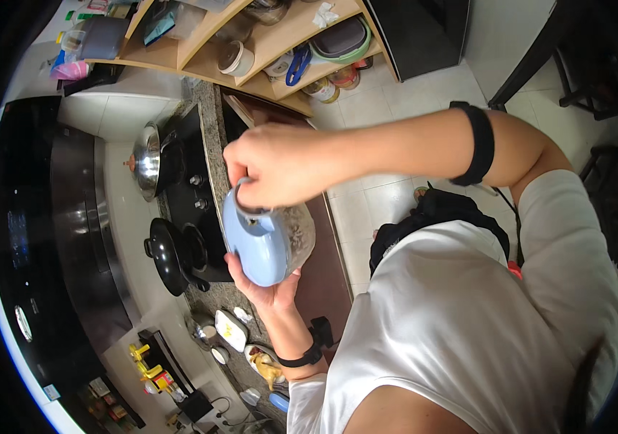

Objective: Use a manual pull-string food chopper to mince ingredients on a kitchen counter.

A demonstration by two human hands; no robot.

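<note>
In front of me is a hand-pull food chopper with a light blue lid (pixel 260 252) and a clear bowl (pixel 301 236). Small pieces, too blurred to name, show through the bowl's wall. My right hand (pixel 273 157) grips the chopper's grey ring handle (pixel 239 198) at the top end of the lid. From below, my left hand (pixel 265 287) cups the chopper, with its fingers and thumb on either side. The chopper is held tilted, near the counter's front edge.
A black wok (pixel 170 257) and a steel domed lid (pixel 149 163) are at the gas hob (pixel 187 184). On the granite counter (pixel 227 295) are a white dish (pixel 230 331) and a plate of whole cooked poultry (pixel 266 369). Wooden shelves (pixel 265 73) hold containers; a dark cabinet door (pixel 317 282) is below.
</note>
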